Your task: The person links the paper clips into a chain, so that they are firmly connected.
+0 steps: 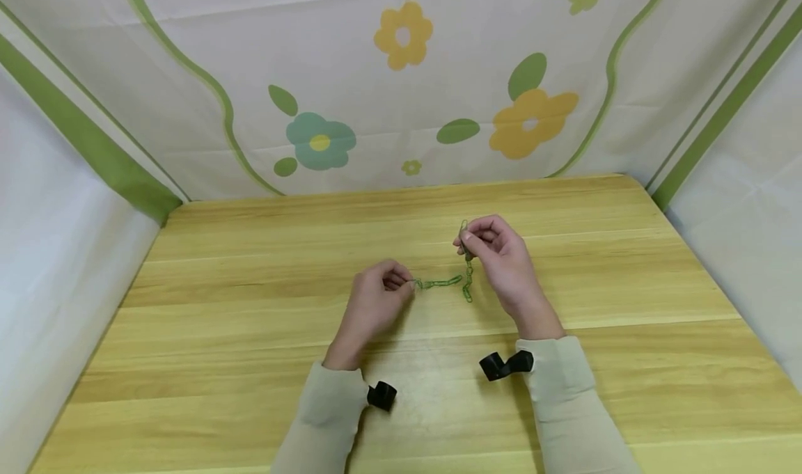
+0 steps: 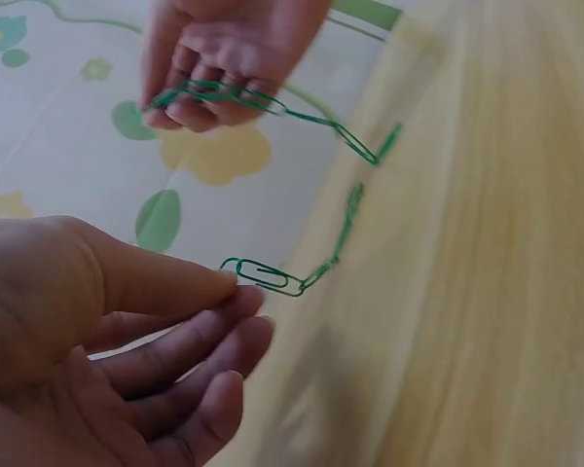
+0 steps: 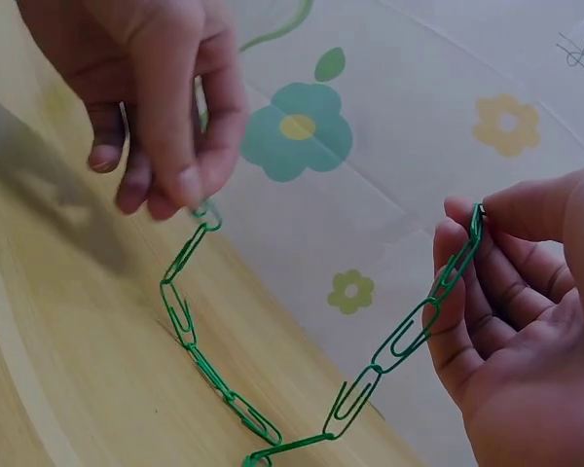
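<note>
Between thumb and fingertips, my left hand (image 1: 378, 294) pinches the end of a strand of linked green paper clips (image 1: 441, 282). My right hand (image 1: 503, 262), farther right and higher, pinches the top of another green paper clip strand (image 1: 468, 279), which hangs down. In the right wrist view, the left strand (image 3: 183, 316) and right strand (image 3: 404, 331) slope down toward each other. Their lower ends come close together near the bottom edge; I cannot tell whether they are linked. The left wrist view shows a single paper clip (image 2: 263, 275) right at the left thumb tip.
Both hands are over a wood-grain table (image 1: 219, 321). A white cloth (image 1: 376, 112) with printed flowers rises behind it, and white side panels (image 1: 56, 251) flank it. Each wrist carries a small black camera mount (image 1: 382, 395).
</note>
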The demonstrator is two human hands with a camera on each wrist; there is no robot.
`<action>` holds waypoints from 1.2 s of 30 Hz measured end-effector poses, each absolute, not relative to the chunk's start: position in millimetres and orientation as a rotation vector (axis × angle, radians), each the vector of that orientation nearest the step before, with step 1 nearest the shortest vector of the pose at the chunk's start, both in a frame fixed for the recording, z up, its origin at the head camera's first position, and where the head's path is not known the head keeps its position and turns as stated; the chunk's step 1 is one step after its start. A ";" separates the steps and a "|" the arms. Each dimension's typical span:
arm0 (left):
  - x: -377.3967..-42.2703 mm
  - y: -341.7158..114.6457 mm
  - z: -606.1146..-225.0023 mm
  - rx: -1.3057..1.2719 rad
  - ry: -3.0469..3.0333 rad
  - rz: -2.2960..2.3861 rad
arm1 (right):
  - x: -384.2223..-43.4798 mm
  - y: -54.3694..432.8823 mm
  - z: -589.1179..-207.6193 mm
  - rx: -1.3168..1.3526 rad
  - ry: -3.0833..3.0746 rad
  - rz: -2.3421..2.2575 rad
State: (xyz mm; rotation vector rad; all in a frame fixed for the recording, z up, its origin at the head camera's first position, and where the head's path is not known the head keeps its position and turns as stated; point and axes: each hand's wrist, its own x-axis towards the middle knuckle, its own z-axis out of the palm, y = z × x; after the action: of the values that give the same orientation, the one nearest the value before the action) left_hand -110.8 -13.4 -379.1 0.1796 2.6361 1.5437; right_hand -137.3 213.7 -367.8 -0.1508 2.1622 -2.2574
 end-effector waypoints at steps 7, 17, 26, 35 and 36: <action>-111.2 -15.9 -370.2 0.033 2.506 1.807 | -136.2 209.3 -367.7 -0.164 2.188 -2.210; -109.8 -16.8 -360.9 -0.111 2.255 2.181 | -131.1 201.9 -363.2 -0.255 2.215 -2.179; -109.1 -15.8 -356.5 0.090 2.177 2.246 | -127.4 199.0 -361.7 -0.283 2.199 -2.188; -107.7 -13.4 -353.6 0.084 2.200 2.273 | -126.0 196.4 -358.2 -0.320 2.173 -2.199; -107.7 -13.3 -353.6 0.091 2.209 2.276 | -125.9 196.1 -357.9 -0.319 2.177 -2.194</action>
State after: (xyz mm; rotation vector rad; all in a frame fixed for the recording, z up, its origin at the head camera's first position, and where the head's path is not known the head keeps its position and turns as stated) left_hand -107.7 -13.3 -353.6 0.0913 2.2092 2.2757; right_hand -125.9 196.1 -357.9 -0.3194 2.1766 -2.1938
